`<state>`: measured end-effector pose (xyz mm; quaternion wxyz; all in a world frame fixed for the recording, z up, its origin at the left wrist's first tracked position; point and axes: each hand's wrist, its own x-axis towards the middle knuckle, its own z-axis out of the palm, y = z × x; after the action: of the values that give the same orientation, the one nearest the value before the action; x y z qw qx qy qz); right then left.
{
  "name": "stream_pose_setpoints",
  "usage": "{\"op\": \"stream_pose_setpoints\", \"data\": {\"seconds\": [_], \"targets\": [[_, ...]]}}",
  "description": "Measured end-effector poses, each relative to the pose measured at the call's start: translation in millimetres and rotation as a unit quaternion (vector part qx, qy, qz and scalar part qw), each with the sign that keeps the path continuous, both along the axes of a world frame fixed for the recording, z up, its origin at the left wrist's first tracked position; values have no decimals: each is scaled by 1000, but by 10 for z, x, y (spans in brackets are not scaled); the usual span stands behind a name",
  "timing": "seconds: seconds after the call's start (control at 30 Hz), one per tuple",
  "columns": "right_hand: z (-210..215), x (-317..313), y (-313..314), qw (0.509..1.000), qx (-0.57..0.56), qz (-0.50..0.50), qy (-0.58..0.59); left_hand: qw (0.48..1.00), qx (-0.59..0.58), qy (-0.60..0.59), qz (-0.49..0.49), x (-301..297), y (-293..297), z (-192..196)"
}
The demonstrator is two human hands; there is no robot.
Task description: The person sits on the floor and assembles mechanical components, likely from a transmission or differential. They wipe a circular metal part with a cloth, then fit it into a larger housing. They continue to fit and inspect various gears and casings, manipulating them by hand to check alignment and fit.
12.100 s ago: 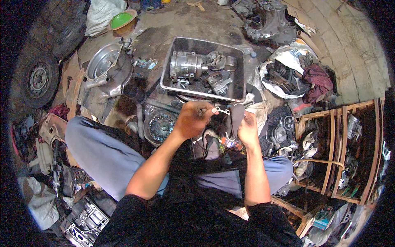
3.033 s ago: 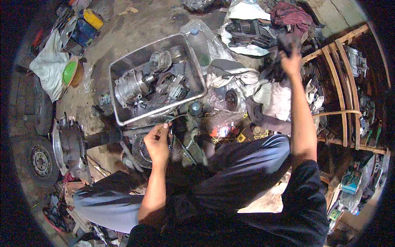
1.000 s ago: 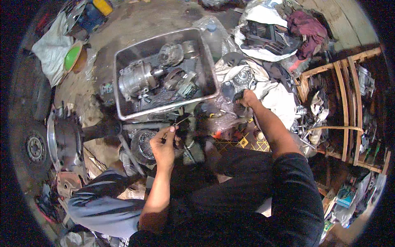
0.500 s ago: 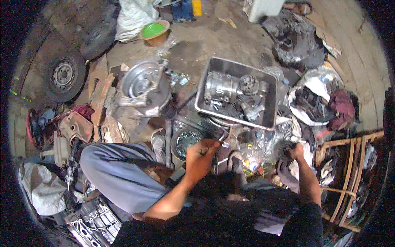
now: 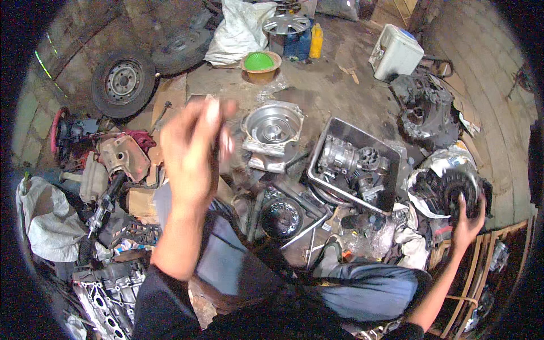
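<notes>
My left hand (image 5: 195, 150) is raised in front of the left side of the scene, smeared by motion, so its grip and anything in it cannot be made out. My right hand (image 5: 469, 218) grips a dark round part with a ribbed, toothed-looking rim (image 5: 462, 184), held over a white sack (image 5: 422, 190) at the right. Left of that hand, a grey metal tray (image 5: 354, 199) holds several metal machine parts (image 5: 339, 158). A round silver casting with a bowl-like hollow (image 5: 273, 126) stands left of the tray. Nearer my legs sits a round dark pan with wet, shiny contents (image 5: 281, 218).
Wheels with tyres (image 5: 123, 84) lean at the left wall. An engine block-like casting (image 5: 107, 306) lies at the lower left. A wooden slatted frame (image 5: 473, 266) stands at the lower right. Farther back are a green-lined basin (image 5: 259, 62) and a white container (image 5: 395, 54).
My left hand has risen up and left from over the pan. The right hand has moved up and outward with the dark round part. The whole view has shifted.
</notes>
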<state>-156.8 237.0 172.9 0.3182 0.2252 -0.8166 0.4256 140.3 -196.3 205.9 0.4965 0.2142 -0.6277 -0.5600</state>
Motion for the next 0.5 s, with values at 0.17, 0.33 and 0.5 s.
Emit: {"op": "stream_pose_setpoints", "data": {"seconds": [0.17, 0.33, 0.5], "targets": [[232, 179, -1511, 919, -209, 235, -239, 974, 135, 172, -52, -616, -715, 44], [157, 421, -2880, 724, -271, 394, -496, 945, 255, 203, 22, -641, -963, -386], [10, 554, -3574, 646, -230, 421, -594, 924, 288, 249, 18, -421, -1367, -416]]}}
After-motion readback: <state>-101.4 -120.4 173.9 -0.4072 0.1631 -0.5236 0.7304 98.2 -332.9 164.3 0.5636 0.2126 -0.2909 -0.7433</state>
